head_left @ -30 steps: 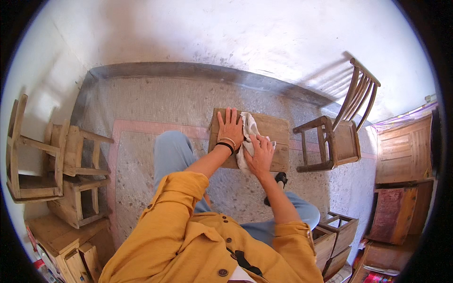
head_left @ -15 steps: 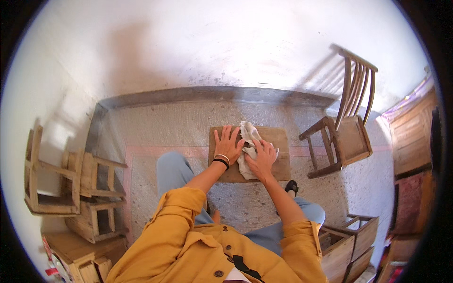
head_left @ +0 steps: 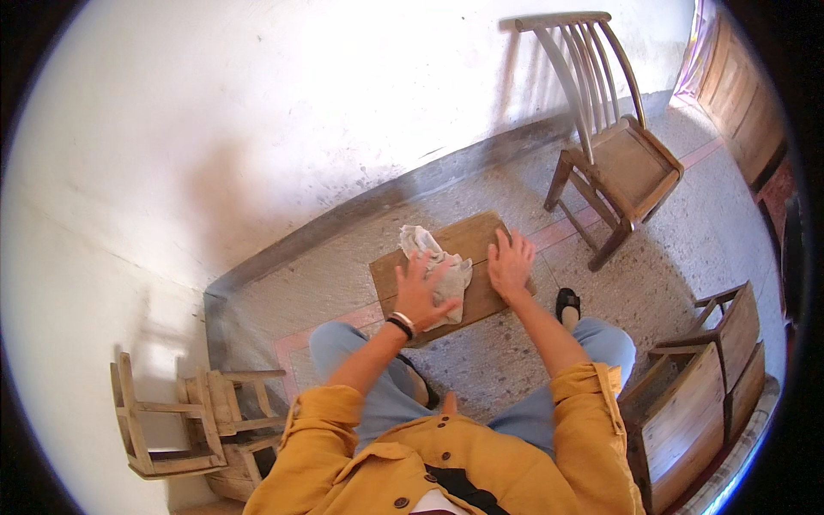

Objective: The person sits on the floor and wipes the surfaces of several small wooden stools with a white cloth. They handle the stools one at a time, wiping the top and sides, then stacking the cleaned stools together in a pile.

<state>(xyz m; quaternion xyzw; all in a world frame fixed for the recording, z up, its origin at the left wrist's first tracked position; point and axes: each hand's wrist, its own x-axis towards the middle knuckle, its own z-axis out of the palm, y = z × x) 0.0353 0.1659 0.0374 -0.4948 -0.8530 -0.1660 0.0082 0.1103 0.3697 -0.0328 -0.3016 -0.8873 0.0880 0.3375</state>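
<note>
In the middle of the frame, the cloth (head_left: 456, 278) lies under and just right of the left hand (head_left: 419, 296), the nearer one, its long axis running from upper left to lower right across the wooden top (head_left: 481, 299). That hand is spread wide, gripping nothing, contact unclear; the right hand (head_left: 511, 264), loosely open and empty, is at the top's right end, apart from the cloth.

A crumpled cloth (head_left: 456, 276) (off-white) lies on the wooden table (head_left: 469, 237), left hand (head_left: 419, 296) over it, right hand (head_left: 511, 266) near one end.
</note>
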